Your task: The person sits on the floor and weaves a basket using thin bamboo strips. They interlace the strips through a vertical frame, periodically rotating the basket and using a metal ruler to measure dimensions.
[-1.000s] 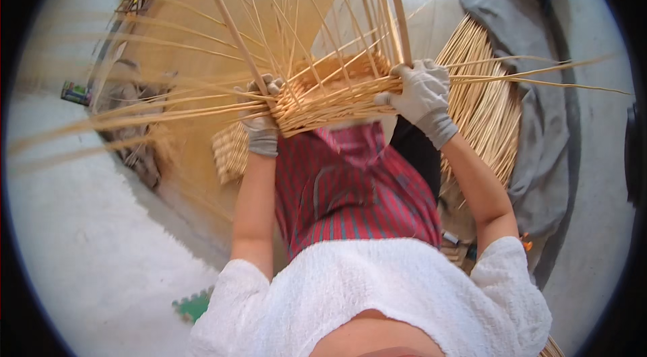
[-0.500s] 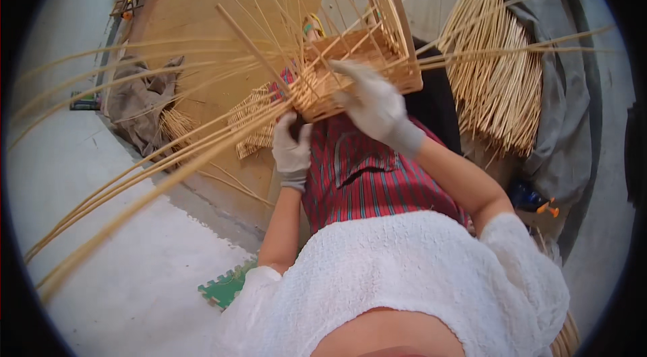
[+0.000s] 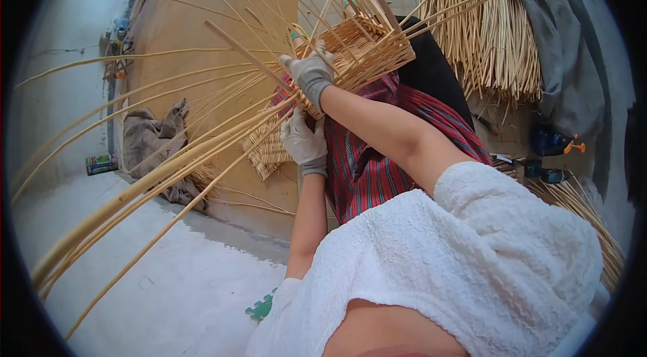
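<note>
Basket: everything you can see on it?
The basket is pale tan, box-like and shallow, tightly woven from what look like plant canes. Its open side faces up, right end higher in frame. Long loose canes fan outward; thicker sticks jut from its ends. It sits over a red striped apron. The gloved right hand is at its left end, the left hand just below; exact contact is unclear.

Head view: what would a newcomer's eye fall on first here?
Most likely the wicker basket at upper centre, with long canes sweeping from its left end toward the lower left edge. Next, perhaps, the two gloved hands at that end, the right hand above the left hand. A large bundle of pale sticks also stands out at upper right, beside grey cloth.
</note>
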A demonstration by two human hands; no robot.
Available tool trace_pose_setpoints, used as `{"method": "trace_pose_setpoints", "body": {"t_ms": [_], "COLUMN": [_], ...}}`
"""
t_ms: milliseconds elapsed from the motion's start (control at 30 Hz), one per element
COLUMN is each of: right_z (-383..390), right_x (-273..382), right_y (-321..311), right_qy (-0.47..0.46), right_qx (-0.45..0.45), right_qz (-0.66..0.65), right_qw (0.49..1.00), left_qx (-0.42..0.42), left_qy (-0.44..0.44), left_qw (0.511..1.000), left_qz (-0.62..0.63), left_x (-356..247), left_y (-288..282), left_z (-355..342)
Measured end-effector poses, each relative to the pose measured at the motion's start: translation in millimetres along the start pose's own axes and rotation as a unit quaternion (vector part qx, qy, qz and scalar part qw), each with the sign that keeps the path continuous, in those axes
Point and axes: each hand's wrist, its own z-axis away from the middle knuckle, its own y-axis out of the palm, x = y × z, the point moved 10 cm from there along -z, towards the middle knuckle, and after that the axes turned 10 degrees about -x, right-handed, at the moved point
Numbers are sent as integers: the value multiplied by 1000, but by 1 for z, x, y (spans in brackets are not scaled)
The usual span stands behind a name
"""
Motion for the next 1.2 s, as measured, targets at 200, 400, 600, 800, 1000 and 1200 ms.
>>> {"method": "trace_pose_setpoints", "body": {"t_ms": [200,400,600,800,1000,1200], "right_z": [26,64,108,16,27,-77], "right_x": [38,122,123,-19,-44,-62], "right_y": [14,-9,-45,-94,-105,-132], "right_qy": [-213,-467,-410,-133,-128,-36], "right_qx": [95,146,270,378,257,190], "right_qz": [-168,-61,-303,-481,-422,-274], "right_qw": [958,870,817,780,860,942], "left_qx": [102,63,74,153,195,317], "left_qy": [-41,-15,14,-42,-141,-231], "left_qw": [992,995,996,986,970,903], "left_qz": [54,74,53,57,18,177], "left_x": [4,10,8,-3,-5,8], "left_y": [13,19,16,3,58,96], "left_z": [-6,-4,-7,-9,-5,-7]}}
